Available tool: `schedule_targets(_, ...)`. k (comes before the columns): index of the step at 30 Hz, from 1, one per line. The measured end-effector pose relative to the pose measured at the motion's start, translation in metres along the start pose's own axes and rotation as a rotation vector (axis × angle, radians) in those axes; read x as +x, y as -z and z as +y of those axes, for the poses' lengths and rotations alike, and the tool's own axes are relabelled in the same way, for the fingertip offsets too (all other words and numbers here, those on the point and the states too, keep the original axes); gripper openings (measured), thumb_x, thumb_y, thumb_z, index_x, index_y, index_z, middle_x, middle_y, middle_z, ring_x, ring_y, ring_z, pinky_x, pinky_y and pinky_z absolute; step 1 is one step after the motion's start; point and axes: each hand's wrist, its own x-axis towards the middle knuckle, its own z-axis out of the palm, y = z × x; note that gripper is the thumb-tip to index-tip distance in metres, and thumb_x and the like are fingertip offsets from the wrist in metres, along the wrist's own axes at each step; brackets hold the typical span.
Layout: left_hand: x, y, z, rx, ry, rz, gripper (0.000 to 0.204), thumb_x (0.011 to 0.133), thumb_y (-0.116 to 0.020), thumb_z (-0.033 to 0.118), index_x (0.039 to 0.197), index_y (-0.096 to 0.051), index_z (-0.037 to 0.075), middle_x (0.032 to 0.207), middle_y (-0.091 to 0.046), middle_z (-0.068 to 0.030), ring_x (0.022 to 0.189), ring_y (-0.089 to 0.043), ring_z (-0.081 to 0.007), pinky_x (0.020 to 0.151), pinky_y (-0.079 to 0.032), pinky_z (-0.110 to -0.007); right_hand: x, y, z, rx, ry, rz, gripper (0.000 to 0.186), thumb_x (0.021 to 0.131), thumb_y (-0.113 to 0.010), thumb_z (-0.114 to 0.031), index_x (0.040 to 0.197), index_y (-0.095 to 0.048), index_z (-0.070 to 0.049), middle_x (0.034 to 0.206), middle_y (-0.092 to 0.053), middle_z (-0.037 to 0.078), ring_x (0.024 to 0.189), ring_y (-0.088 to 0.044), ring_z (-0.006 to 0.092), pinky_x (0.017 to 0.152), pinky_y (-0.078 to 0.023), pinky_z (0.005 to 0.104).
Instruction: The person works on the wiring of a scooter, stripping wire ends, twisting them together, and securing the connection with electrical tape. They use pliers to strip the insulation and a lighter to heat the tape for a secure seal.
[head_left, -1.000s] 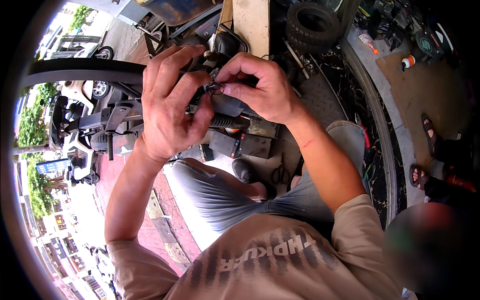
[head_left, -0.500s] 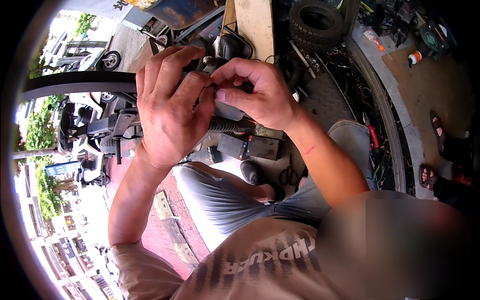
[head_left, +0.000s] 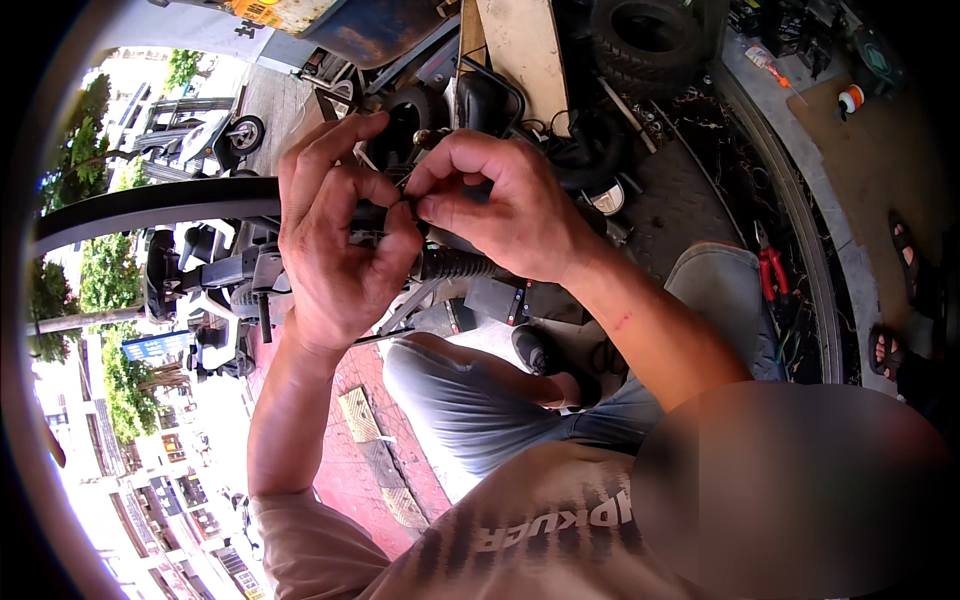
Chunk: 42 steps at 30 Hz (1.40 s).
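Both my hands are raised close together in front of a black vehicle part, fingertips nearly meeting. My left hand [head_left: 345, 240] has its thumb and forefinger curled into a pinch, its other fingers bent and raised. Opposite it, my right hand [head_left: 505, 205] pinches with thumb and forefinger at the same spot. What lies between the fingertips is tiny and dark, mostly covered by them, so its kind is unclear. A black ribbed sleeve [head_left: 455, 264] runs just beneath my right hand. To the left, a long black curved bar [head_left: 160, 203] passes behind my left hand.
Red-handled pliers [head_left: 771, 270] lie at the right by a metal door track. Black boxes [head_left: 495, 299] stand on the ground beyond my knees. Wooden boards [head_left: 525, 65] and stacked tyres [head_left: 648, 45] are at the far side. A person's sandalled foot [head_left: 884, 350] shows at the right.
The whole view has shifted, so the surroundings sit lower and further right. My hands stay pinched together at the same spot, with the fingers slightly readjusted.
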Motion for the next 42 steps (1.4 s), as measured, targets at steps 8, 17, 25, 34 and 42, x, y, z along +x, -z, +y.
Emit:
schedule_targets(8,0.001,0.0,-0.001,-0.021,0.003,0.002,0.022,0.081,-0.075,-0.004,0.101,-0.076,0.006,0.147,-0.071,-0.0181,0.135,-0.063,-0.0387,0.115,-0.051,-0.046,0.0,-0.005,0.005,0.016,0.059,0.026,0.011,0.094,-0.081,0.0,0.103,-0.076,0.002,0.094,-0.072,0.009,0.083,-0.072,0.0175,0.079,-0.059,0.0356)
schedule_targets(17,0.003,0.008,-0.002,0.01,-0.009,-0.043,0.015,0.085,-0.075,0.0,0.098,-0.074,0.004,0.146,-0.071,-0.02,0.136,-0.064,-0.0396,0.116,-0.051,-0.048,0.0,-0.007,0.004,-0.051,0.18,0.041,0.012,0.093,-0.082,0.002,0.101,-0.073,0.001,0.095,-0.069,0.01,0.081,-0.071,0.0219,0.078,-0.058,0.0387)
schedule_targets(25,0.0,0.009,-0.005,0.02,-0.017,-0.051,0.007,0.089,-0.071,0.002,0.096,-0.07,0.001,0.143,-0.072,-0.0235,0.135,-0.066,-0.0405,0.114,-0.053,-0.049,0.004,-0.009,0.012,-0.222,0.355,0.081,0.017,0.085,-0.085,-0.005,0.096,-0.072,-0.007,0.094,-0.066,0.007,0.088,-0.068,0.0303,0.08,-0.051,0.046)
schedule_targets(34,-0.002,0.008,-0.008,-0.035,0.047,-0.057,0.006,0.09,-0.073,0.003,0.096,-0.07,0.002,0.142,-0.073,-0.0215,0.135,-0.065,-0.0407,0.112,-0.054,-0.049,0.006,-0.011,0.007,-0.361,0.387,0.106,0.019,0.083,-0.086,-0.013,0.093,-0.07,-0.013,0.094,-0.063,0.004,0.094,-0.064,0.0281,0.081,-0.044,0.0463)
schedule_targets(42,-0.001,0.012,-0.008,-0.04,0.053,-0.091,0.005,0.092,-0.073,0.005,0.097,-0.071,0.002,0.141,-0.073,-0.0211,0.135,-0.065,-0.0413,0.111,-0.055,-0.05,0.004,-0.017,0.011,-0.42,0.412,0.155,0.019,0.083,-0.086,-0.015,0.094,-0.07,-0.015,0.093,-0.062,0.002,0.093,-0.063,0.0264,0.083,-0.043,0.0447)
